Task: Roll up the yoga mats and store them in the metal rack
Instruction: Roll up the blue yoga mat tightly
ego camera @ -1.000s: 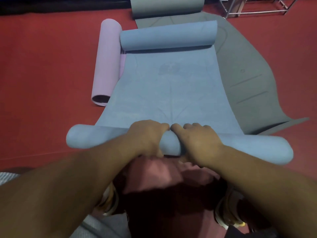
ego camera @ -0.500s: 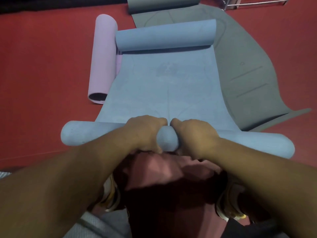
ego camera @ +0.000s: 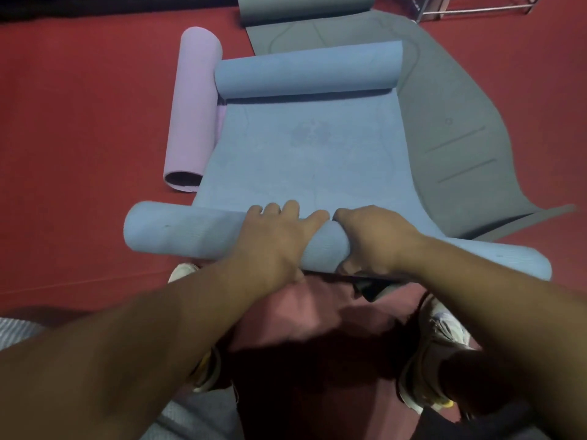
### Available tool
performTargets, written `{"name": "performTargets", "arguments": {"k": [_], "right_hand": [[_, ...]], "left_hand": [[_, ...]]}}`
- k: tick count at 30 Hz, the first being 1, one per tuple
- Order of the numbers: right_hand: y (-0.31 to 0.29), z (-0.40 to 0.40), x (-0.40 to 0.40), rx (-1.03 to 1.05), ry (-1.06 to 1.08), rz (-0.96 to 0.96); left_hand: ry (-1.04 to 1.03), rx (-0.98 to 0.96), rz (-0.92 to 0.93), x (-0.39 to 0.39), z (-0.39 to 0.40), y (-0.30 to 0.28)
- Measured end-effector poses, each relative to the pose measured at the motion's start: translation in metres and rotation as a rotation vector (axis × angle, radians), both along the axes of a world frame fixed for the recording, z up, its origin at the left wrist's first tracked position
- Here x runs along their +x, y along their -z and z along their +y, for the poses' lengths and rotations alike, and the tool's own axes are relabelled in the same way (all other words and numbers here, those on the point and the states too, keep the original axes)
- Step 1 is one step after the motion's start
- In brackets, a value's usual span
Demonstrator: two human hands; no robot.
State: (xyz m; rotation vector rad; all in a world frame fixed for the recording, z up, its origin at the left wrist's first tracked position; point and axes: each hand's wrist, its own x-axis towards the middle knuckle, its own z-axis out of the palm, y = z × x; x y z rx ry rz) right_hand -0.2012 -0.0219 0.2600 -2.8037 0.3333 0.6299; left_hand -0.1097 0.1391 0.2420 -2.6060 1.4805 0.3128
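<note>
The blue yoga mat [ego camera: 305,154] lies on the red floor [ego camera: 79,122], curled into a roll at each end. The near roll [ego camera: 184,231] lies crosswise just ahead of the person's sneakers [ego camera: 441,331]. The left hand [ego camera: 273,239] lies over its top with fingers draped forward; the right hand [ego camera: 374,236] wraps it with curled fingers, thumb underneath. A rolled lilac mat [ego camera: 193,103] touches the blue mat's left edge. A grey mat [ego camera: 444,106] lies partly beneath it. The metal rack [ego camera: 476,7] is at the top right.
</note>
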Motion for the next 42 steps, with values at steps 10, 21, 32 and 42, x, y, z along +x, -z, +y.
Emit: {"name": "performTargets", "arguments": {"k": [10, 21, 32, 42], "right_hand": [[0.005, 0.005, 0.0, -0.076, -0.038, 0.013], [0.015, 0.013, -0.005, -0.154, -0.054, -0.039], [0.022, 0.02, -0.015, -0.17, -0.085, -0.067], [0.029, 0.018, -0.018, -0.179, -0.083, -0.057]], "left_hand": [[-0.087, -0.008, 0.219, 0.011, 0.003, -0.001], [-0.118, 0.029, 0.257, 0.018, 0.006, 0.003], [-0.112, 0.052, 0.333, 0.023, 0.009, 0.012], [-0.12, 0.055, 0.216, 0.018, 0.008, 0.016]]}}
